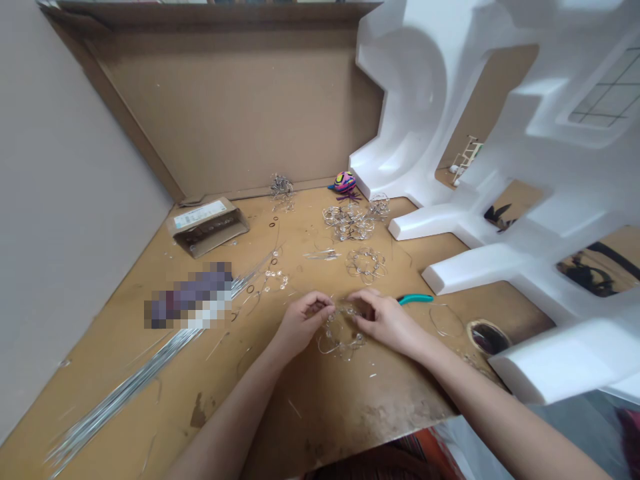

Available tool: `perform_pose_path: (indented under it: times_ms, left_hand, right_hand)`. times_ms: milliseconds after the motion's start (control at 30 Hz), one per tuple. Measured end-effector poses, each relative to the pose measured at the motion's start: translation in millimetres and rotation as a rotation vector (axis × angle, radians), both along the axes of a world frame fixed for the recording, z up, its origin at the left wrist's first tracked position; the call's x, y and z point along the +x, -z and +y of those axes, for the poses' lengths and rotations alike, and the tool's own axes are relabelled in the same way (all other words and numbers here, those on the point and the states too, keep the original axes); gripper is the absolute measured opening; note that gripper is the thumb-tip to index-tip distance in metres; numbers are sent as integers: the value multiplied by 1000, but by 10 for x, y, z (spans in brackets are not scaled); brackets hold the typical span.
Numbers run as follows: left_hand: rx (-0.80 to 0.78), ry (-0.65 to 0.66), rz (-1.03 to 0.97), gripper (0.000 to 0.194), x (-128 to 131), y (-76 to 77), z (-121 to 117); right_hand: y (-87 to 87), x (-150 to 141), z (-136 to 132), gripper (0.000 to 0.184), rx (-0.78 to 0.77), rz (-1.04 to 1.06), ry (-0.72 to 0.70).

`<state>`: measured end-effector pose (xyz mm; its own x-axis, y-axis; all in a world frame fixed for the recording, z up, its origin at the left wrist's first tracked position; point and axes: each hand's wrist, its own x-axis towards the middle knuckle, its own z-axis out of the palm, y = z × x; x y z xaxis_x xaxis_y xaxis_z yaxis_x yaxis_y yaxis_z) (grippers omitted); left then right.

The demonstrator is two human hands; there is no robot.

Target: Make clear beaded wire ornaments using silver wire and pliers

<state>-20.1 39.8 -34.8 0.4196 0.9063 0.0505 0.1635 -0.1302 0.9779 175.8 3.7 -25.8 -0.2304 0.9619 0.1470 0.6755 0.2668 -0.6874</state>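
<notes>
A flower-like wire ring with clear beads (345, 347) lies between my two hands at the front of the wooden table. My left hand (306, 319) has its thumb and fingertips closed on the ring's upper left edge. Just across from it, my right hand (384, 319) has curled fingers, with thumb and forefinger apart beside the ring's right side. Whether those fingertips touch the wire is hard to see. Behind my right hand lies a teal-handled tool (416, 299), its head hidden. Another beaded wire ring (367, 265) rests farther back.
A long bundle of straight wires (135, 393) runs along the left. Loose clear beads (277, 279), short wire pieces (323, 255) and an open small carton (207, 227) lie behind. More wire rings (349, 222) are stacked near white moulded foam (465, 267). A round hole (487, 339) is at right.
</notes>
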Motion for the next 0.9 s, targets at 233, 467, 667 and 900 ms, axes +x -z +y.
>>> perform_pose_path:
  times_ms: [233, 467, 667, 900]
  left_hand:
    - [17, 9, 6, 15, -7, -6, -3]
    - [22, 22, 0, 15, 1, 15, -5]
    - [110, 8, 78, 14, 6, -10, -26]
    - [186, 13, 178, 12, 49, -34, -105]
  right_hand:
    - [10, -12, -1, 13, 21, -43, 40]
    - [6, -24, -14, 18, 40, -129, 32]
    - [-26, -26, -29, 17, 141, -264, 22]
    - [-30, -9, -47, 20, 183, -248, -20]
